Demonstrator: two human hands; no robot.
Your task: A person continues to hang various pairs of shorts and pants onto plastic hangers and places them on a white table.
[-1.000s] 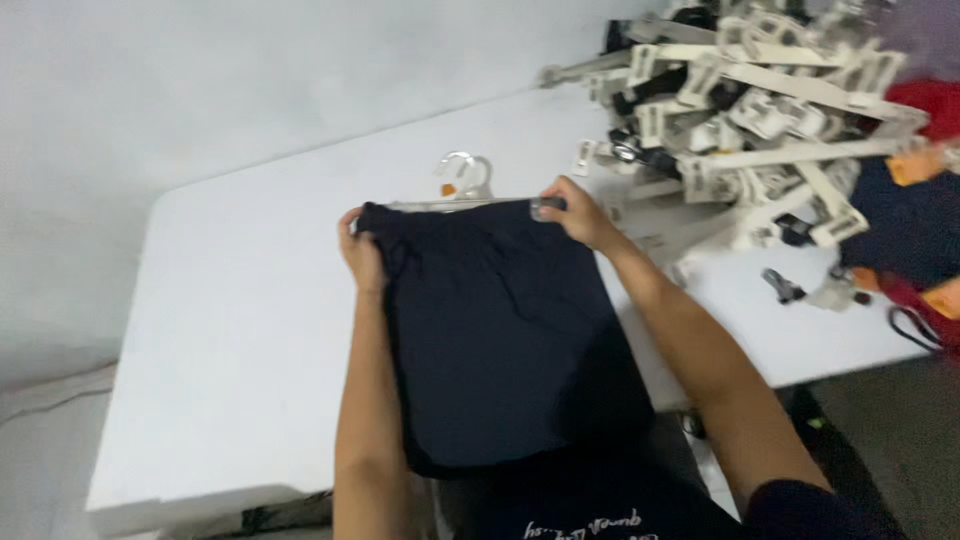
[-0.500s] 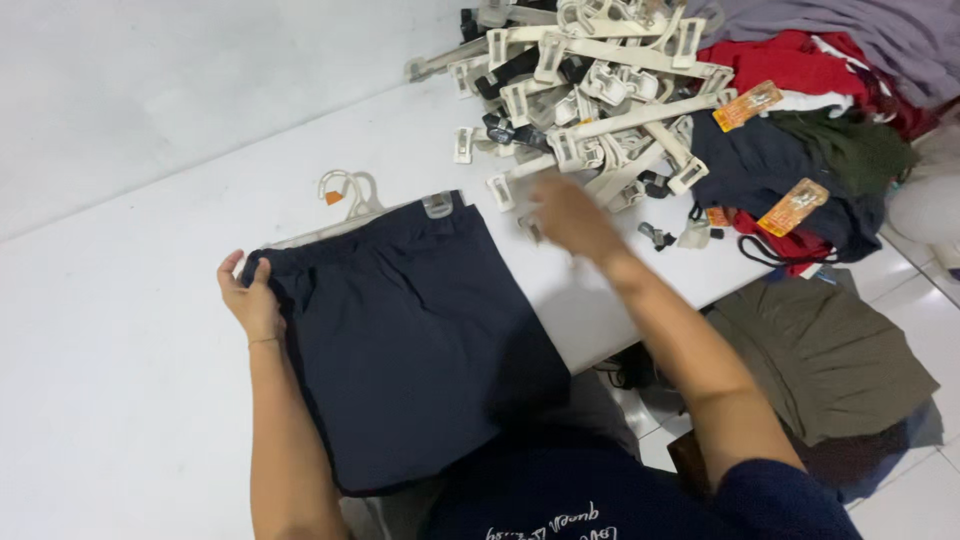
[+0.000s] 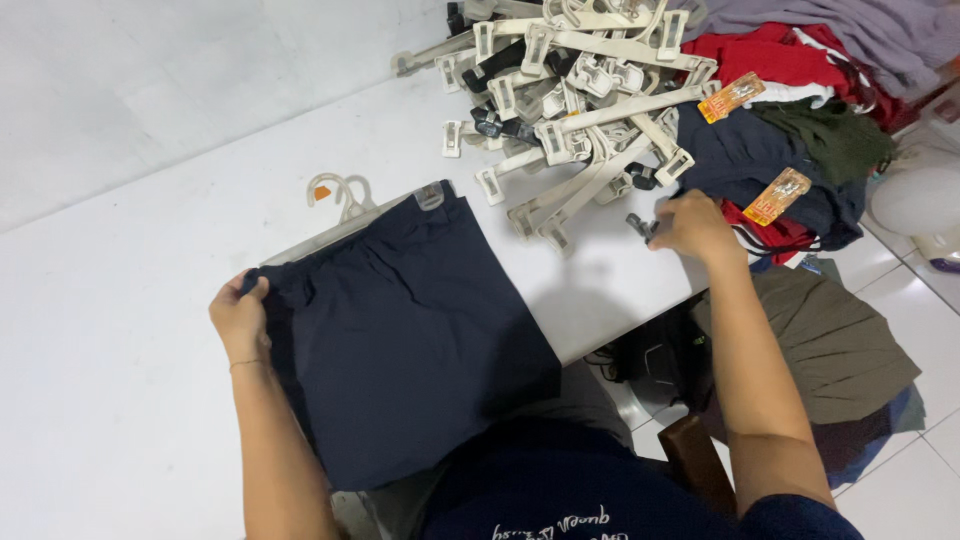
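Dark navy shorts (image 3: 400,340) lie flat on the white table (image 3: 120,290), clipped to a white plastic hanger (image 3: 345,200) along their top edge. My left hand (image 3: 240,320) grips the shorts' left waist corner. My right hand (image 3: 695,230) is stretched out to the right, at the table's edge beside the heap of hangers. Its fingers pinch a small dark clip (image 3: 637,224) that pokes out toward the hangers.
A heap of white clip hangers (image 3: 570,90) fills the table's far right. Beyond it lie piled clothes (image 3: 800,130) in red, navy, green and grey with orange tags (image 3: 780,195). An olive garment (image 3: 830,340) lies on the tiled floor below.
My right hand let go of the shorts' right waist corner and moved right, past the hanger heap to the dark clip. My left hand kept its grip. The camera view shifted right.
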